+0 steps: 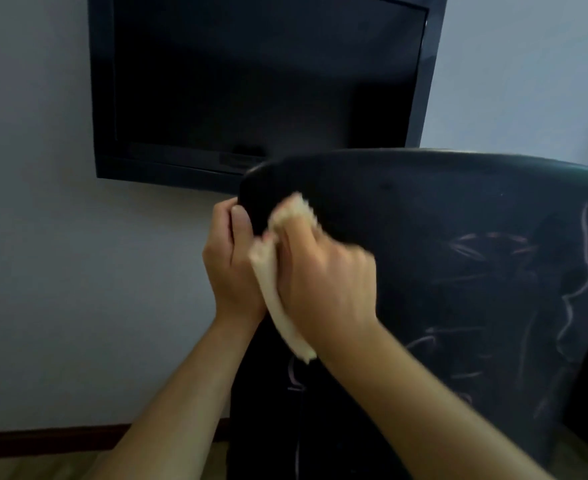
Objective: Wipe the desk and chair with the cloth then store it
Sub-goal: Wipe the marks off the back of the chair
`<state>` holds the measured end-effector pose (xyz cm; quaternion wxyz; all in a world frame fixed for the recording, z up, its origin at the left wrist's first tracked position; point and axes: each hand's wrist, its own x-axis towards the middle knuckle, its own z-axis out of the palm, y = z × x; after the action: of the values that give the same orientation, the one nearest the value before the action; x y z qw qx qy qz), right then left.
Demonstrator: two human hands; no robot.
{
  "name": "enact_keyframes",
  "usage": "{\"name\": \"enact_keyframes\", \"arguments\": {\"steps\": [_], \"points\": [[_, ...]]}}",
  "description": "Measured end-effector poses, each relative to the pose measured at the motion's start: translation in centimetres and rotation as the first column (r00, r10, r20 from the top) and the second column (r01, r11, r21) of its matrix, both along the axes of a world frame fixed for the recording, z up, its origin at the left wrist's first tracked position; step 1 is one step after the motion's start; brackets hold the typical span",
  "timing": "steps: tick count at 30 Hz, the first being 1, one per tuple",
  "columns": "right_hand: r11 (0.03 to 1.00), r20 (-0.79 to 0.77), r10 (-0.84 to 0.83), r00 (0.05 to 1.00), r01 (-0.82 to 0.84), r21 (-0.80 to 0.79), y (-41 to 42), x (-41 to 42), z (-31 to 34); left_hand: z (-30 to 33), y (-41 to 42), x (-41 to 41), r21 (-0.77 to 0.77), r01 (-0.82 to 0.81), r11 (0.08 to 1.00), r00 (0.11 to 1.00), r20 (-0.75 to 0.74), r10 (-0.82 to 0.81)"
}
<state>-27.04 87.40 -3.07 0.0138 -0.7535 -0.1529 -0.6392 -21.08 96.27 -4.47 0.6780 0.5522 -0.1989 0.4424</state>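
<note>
While pressed against the chair back's upper left corner under the right hand, whose curled fingers gripped it, lay the pale cloth, blurred, long axis running upright, tail hanging down, beside the left hand clasping that corner's edge.

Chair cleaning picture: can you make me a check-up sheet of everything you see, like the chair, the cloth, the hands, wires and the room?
Surface: dark plastic chair back with pale chalk-like scribbles, upright.
Job's things: cream cloth pressed against the chair's left edge; desk not in view.
Clutter: nothing seen.
Grippers: left hand grips the chair edge; right hand, fingers curled, holds the cloth, blurred.
Cables: nothing seen.
Surroundings: black flat screen on a pale wall; dark skirting board below.
</note>
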Motion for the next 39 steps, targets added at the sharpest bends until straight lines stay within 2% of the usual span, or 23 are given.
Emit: {"name": "enact_keyframes", "arguments": {"steps": [3,5,7,9,11,13,17,19,22,26,27,29,31,34,37,39], "points": [[1.000,-0.135,-0.031,0.990,0.031,0.000,-3.8,-0.3,-8.4,-3.1,0.3,-0.7,0.072,0.000,0.997,0.998,-0.063,0.005],[1.000,-0.165,-0.020,0.986,0.021,0.006,-5.6,-0.7,-10.9,-6.8,0.7,-0.9,0.169,0.037,0.985,0.990,-0.139,-0.013],[1.000,-0.132,-0.004,0.991,0.001,-0.023,-5.9,-1.0,-10.5,-10.0,1.3,-1.1,0.193,0.051,0.980,0.977,-0.214,-0.009],[1.000,-0.068,0.028,0.997,-0.029,-0.008,-5.1,-0.8,-8.4,-11.9,1.4,-1.5,0.149,0.068,0.986,0.962,-0.270,-0.025],[0.998,0.038,0.044,0.998,-0.045,0.036,-4.2,-0.2,-5.9,-12.1,1.2,-1.9,0.110,0.097,0.989,0.955,-0.292,-0.061],[0.999,0.067,0.040,0.997,-0.042,0.031,-3.4,0.5,-6.0,-12.1,1.0,-1.7,0.087,0.093,0.992,0.952,-0.301,-0.063],[0.982,-0.132,0.025,0.991,-0.049,-0.181,-4.3,0.3,-15.6,-12.3,0.7,-1.4,0.097,0.084,0.992,0.942,-0.333,-0.047],[0.979,-0.249,0.003,0.969,-0.053,-0.195,-5.1,-0.1,-18.5,-12.3,0.4,-1.6,0.101,0.068,0.993,0.941,-0.337,-0.030],[0.988,-0.262,-0.046,0.964,0.005,-0.155,-4.4,-0.1,-16.6,-12.6,0.4,-1.4,0.118,0.055,0.991,0.940,-0.341,-0.011],[1.000,-0.042,0.025,0.999,-0.025,-0.002,-2.8,0.2,-8.2,-13.0,0.2,-1.2,0.064,0.086,0.994,0.941,-0.333,-0.060],[0.999,-0.032,0.037,0.999,-0.036,0.028,-2.3,0.5,-7.2,-13.2,0.1,-1.2,0.045,0.098,0.994,0.939,-0.337,-0.077],[1.000,-0.095,-0.017,0.995,0.018,0.013,-1.4,0.8,-8.4,-13.2,0.1,-1.0,0.028,0.105,0.994,0.933,-0.348,-0.089],[0.998,-0.239,-0.055,0.969,0.047,-0.040,-1.6,0.7,-13.2,-13.0,0.3,-1.1,0.046,0.088,0.995,0.935,-0.347,-0.066],[0.995,-0.387,-0.028,0.921,-0.010,-0.097,-2.6,-0.4,-18.6,-12.7,0.7,-1.4,0.083,0.086,0.993,0.939,-0.340,-0.053],[0.997,-0.331,-0.025,0.943,0.000,-0.075,-2.3,-0.5,-16.7,-12.7,0.7,-1.5,0.101,0.074,0.992,0.941,-0.337,-0.035],[0.999,-0.208,-0.038,0.977,0.035,-0.017,-1.5,-0.5,-12.7,-12.8,0.7,-1.4,0.107,0.057,0.993,0.942,-0.335,-0.018]]}}
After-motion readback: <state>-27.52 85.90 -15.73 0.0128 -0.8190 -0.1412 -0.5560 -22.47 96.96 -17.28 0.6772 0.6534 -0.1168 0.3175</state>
